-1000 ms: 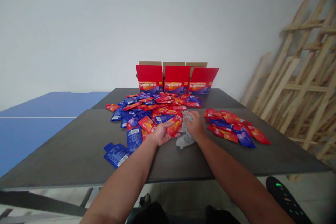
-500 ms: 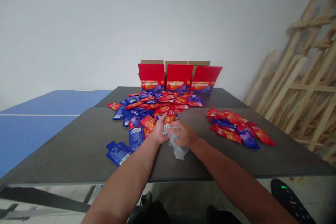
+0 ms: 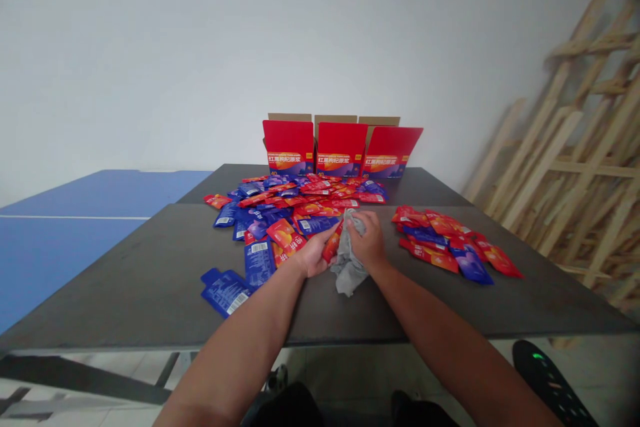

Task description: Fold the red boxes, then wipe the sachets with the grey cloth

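Observation:
My left hand (image 3: 314, 255) is closed around a red sachet (image 3: 331, 247), held just above the dark table (image 3: 150, 280). My right hand (image 3: 367, 240) grips a grey cloth (image 3: 346, 268) pressed against that sachet; the cloth's lower end hangs down to the tabletop. A large heap of red and blue sachets (image 3: 285, 207) lies beyond my left hand. A smaller pile of sachets (image 3: 453, 243) lies to the right of my right hand.
Three open red cartons (image 3: 343, 147) stand at the table's far edge. Two blue sachets (image 3: 225, 287) lie apart at the near left. A blue table (image 3: 60, 227) adjoins on the left. Wooden frames (image 3: 575, 147) lean against the right wall.
My right hand with the cloth went left over the sachet, then back right and up. The left hand kept hold of the red sachet.

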Motion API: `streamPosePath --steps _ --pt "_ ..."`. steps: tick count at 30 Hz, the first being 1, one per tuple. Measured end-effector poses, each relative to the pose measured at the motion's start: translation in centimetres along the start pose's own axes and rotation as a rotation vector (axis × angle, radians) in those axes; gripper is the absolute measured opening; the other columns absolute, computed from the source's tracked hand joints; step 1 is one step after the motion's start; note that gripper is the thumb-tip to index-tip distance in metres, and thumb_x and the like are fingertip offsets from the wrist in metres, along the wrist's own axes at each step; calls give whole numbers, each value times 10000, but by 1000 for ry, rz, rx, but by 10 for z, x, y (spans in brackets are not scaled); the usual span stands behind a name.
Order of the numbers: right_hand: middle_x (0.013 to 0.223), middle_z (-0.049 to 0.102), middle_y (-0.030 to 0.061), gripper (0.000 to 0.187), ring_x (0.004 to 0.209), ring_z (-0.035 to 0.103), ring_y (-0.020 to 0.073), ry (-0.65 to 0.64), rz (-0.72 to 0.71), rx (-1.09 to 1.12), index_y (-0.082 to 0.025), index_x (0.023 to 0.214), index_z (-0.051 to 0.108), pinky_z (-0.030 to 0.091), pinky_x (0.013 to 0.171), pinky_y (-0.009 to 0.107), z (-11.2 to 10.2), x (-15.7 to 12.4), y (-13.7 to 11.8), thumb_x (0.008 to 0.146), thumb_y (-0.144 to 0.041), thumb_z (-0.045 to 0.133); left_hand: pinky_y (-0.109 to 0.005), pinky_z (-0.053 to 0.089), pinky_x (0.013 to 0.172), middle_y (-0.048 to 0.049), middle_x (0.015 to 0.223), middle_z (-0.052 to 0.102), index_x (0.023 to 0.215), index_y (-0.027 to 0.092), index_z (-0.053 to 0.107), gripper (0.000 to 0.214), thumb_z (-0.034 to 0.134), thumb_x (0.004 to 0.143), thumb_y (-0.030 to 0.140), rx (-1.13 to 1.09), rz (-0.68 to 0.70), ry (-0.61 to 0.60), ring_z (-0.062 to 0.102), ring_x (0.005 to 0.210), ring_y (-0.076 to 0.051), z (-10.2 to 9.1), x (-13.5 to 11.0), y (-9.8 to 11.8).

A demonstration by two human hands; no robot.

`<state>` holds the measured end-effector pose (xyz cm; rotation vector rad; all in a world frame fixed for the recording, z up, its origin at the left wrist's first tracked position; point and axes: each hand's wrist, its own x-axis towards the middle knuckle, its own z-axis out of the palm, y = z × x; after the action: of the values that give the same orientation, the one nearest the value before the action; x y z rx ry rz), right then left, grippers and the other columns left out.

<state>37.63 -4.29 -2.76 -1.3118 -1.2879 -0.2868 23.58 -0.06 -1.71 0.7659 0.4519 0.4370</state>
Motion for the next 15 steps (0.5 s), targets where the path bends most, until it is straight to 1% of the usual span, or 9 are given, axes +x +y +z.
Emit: streamPosePath --steps 3,6,7,9,11,13,15 --pt "964 604 82 204 938 597 217 38 101 -12 -187 969 659 508 895 404 0 3 10 870 -338 563 -186 292 376 -23 593 578 824 130 651 288 592 856 410 -29 -35 -35 516 469 -108 -5 -1 3" --pt "910 624 74 225 883 603 215 30 188 -34 -180 939 663 517 843 388 3 3 24 848 -366 573 -189 291 389 -58 682 607 898 124 655 268 557 858 371 -132 -56 -118 532 531 -123 -8 -5 9" --pt "893 627 68 229 863 604 212 21 208 -39 -183 928 663 519 829 383 4 3 28 841 -377 577 -195 299 394 -75 729 624 934 124 656 273 541 857 359 -173 -42 -140 539 552 -131 -9 -6 11" --pt "872 631 58 234 838 605 206 13 230 -41 -189 909 662 521 812 375 5 3 32 834 -395 580 -206 327 407 -97 787 639 980 121 655 286 517 854 337 -253 17 -147 545 579 -141 -10 -7 16" --pt "880 635 60 238 849 609 207 16 221 -32 -191 912 663 520 819 375 4 3 30 837 -401 580 -205 356 423 -88 748 628 954 111 654 252 530 857 307 -312 92 -91 546 578 -132 -12 -5 20" --pt "914 638 69 235 887 614 214 9 167 -5 -192 930 665 518 841 382 0 4 22 848 -394 578 -193 401 463 -56 684 611 875 110 642 146 573 853 237 -348 182 38 553 564 -110 -13 -1 22" --pt "954 638 73 219 927 618 217 -31 66 36 -202 955 668 517 867 388 -5 3 11 857 -377 581 -191 451 527 -32 656 615 824 119 624 61 603 846 172 -353 249 176 565 549 -97 -13 4 23"
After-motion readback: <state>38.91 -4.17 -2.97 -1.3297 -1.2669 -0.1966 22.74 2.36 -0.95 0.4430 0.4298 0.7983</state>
